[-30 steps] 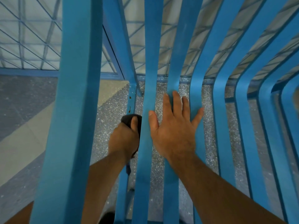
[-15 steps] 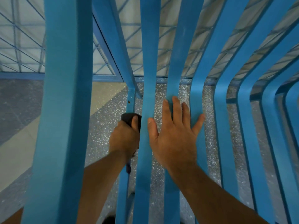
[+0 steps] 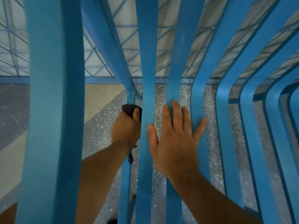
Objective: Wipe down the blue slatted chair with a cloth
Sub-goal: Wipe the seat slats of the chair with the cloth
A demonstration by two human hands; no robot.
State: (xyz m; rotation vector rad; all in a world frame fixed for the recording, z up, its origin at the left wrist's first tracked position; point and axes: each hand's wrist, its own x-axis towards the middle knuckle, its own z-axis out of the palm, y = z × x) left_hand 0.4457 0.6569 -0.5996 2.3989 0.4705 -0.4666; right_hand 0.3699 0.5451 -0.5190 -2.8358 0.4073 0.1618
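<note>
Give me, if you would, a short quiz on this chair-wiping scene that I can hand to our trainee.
1. True or false: the right hand lies flat, fingers spread, on the blue slats.
2. Which hand grips the dark cloth? A) the left hand B) the right hand C) neither hand
3. Fill in the blank: through the gaps between the slats you see a speckled ____.

Key: 1 true; 2 A; 3 floor.
</note>
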